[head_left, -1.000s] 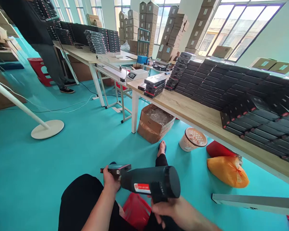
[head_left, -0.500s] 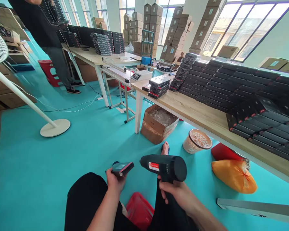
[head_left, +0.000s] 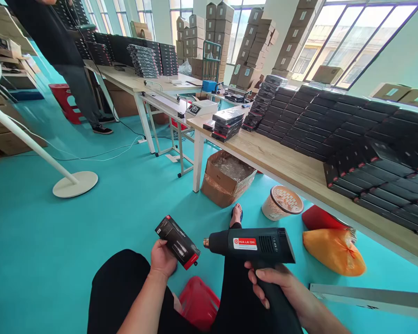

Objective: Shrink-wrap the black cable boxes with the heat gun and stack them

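A black retail box [head_left: 177,242] with a red end is gripped at its left side by my left hand [head_left: 163,260]; its broad printed face is turned up towards me. My right hand [head_left: 277,283] is wrapped around the handle of a black heat gun [head_left: 254,244] with a red and white label. The gun lies level, its metal nozzle pointing left, close to the box's red end but apart from it. Both are held above my lap, over a red stool [head_left: 199,304] between my legs.
On the right, a wooden table [head_left: 264,150] carries long stacks of black boxes [head_left: 310,120]. Below stand an open carton [head_left: 226,178], a waste bin [head_left: 282,203] and an orange bag [head_left: 334,250]. A white fan [head_left: 75,184] and a standing person [head_left: 68,69] are at left.
My left hand has turned the box so its broad face shows instead of its edge. The heat gun has swung side-on, its nozzle now by the box's red end.
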The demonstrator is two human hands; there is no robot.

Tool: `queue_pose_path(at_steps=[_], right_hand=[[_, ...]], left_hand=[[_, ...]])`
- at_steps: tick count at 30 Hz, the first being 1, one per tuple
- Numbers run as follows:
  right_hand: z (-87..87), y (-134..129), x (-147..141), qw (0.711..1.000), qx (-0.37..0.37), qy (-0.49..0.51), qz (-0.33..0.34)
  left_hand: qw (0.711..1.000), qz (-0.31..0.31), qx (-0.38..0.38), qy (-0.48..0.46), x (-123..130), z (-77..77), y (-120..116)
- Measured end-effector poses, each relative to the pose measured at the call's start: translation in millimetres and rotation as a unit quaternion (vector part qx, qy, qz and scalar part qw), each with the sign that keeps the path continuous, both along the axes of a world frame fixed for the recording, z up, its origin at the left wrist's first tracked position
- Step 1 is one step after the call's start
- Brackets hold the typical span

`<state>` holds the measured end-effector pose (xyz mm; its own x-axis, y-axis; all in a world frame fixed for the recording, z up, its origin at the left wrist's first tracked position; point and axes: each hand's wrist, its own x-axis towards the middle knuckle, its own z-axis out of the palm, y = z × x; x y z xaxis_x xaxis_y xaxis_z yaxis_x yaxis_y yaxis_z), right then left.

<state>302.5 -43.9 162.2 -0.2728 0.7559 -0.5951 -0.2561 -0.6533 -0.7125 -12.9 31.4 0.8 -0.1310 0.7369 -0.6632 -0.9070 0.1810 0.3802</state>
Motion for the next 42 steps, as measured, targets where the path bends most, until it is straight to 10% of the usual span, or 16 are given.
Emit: queue_pose_path(at_steps=[13,29,42], right_hand=[[2.2,-15,-10,0.979,0.038,-0.093,0.18],[-3.7,-23,-8,0.971,0.028,-0.117,0.207],[48.9,68,-66,0.97,0.12,-0.13,0.165]], left_hand=[[0.999,-0.037,-0.006,-0.011,3,13.1,0],[0.998,-0.06,-0.022,0.003,8,10.3,0],[0.991,-0.11,-0.027,0.067,18,7.4,0]])
